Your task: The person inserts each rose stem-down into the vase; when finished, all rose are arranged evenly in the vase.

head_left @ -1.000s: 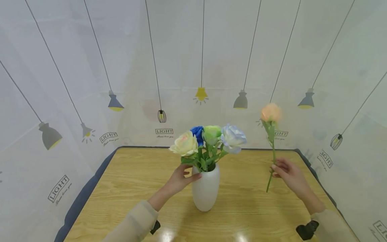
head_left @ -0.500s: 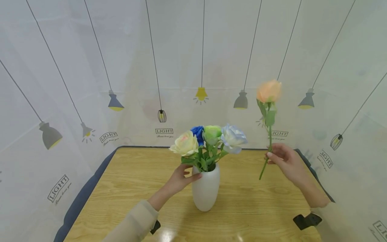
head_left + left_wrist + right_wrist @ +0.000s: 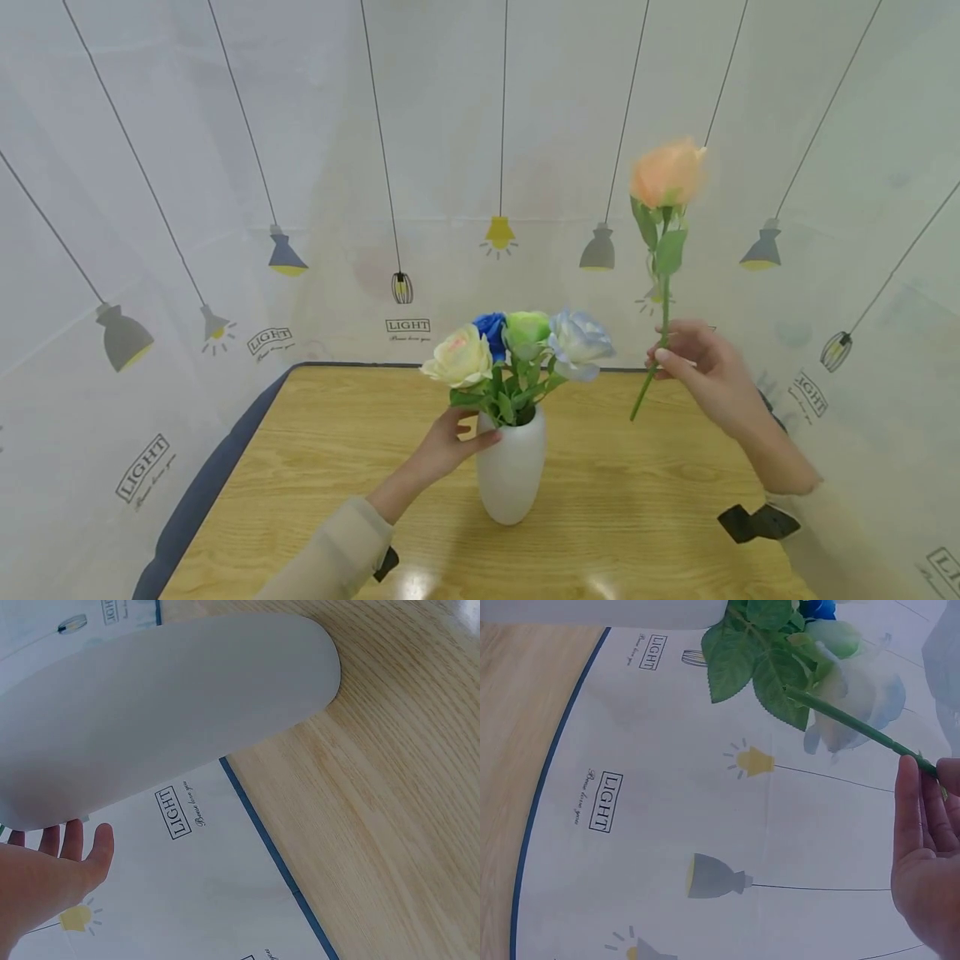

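A white vase [image 3: 512, 471] stands upright on the wooden table with several artificial flowers in it: a cream one [image 3: 459, 357], a blue one [image 3: 491, 335], a green one [image 3: 527, 332] and a pale blue one [image 3: 579, 343]. My left hand [image 3: 444, 446] holds the vase near its rim, thumb on the front and fingers round the left side; the left wrist view shows fingertips [image 3: 73, 838] against its wall. To the right, my right hand [image 3: 708, 375] pinches the green stem of a peach-coloured rose [image 3: 667, 173] between thumb and fingers. The rose is raised, bloom up, its stem end [image 3: 795, 691] free.
The wooden table [image 3: 330, 442] has a dark blue edge. Behind and beside it hangs a pale curtain [image 3: 442, 125] printed with lamps and the word LIGHT. A black strap [image 3: 757, 523] sits at the right wrist.
My right hand has risen with the peach rose, moving it up and slightly left, with the stem end swinging left. My left hand and the vase have stayed in place.
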Motion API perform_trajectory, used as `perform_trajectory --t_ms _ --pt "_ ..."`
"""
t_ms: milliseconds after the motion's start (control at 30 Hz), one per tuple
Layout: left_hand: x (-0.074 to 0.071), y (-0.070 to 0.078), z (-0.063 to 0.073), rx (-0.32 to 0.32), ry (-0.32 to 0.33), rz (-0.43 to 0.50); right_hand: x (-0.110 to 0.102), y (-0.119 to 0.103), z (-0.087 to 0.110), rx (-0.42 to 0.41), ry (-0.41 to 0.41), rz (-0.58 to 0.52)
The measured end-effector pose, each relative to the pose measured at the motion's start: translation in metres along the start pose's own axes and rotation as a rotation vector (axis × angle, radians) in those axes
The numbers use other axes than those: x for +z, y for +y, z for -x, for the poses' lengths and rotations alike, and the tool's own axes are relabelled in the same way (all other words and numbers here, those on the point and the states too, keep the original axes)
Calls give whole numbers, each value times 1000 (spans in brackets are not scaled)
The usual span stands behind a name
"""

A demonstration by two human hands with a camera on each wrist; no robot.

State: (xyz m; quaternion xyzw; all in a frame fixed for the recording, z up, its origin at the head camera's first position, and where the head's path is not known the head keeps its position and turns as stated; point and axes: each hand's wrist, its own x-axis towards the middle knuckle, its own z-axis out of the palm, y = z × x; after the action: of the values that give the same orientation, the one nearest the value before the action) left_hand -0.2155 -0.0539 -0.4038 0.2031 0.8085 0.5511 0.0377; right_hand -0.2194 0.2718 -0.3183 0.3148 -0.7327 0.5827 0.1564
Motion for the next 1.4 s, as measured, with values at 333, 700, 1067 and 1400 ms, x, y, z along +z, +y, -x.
perform_trajectory --t_ms 333,700,1067,1400 --pt "0 2 0 1 1 -2 16 -20 -8 -95 -7 -149" --pt "3 -34 -13 10 7 -10 64 -18 -5 -7 -21 -63" --pt "4 -35 -13 4 11 -18 107 0 -8 -3 91 -28" --pt "4 -37 -13 12 11 -14 121 -10 -13 -23 115 49"
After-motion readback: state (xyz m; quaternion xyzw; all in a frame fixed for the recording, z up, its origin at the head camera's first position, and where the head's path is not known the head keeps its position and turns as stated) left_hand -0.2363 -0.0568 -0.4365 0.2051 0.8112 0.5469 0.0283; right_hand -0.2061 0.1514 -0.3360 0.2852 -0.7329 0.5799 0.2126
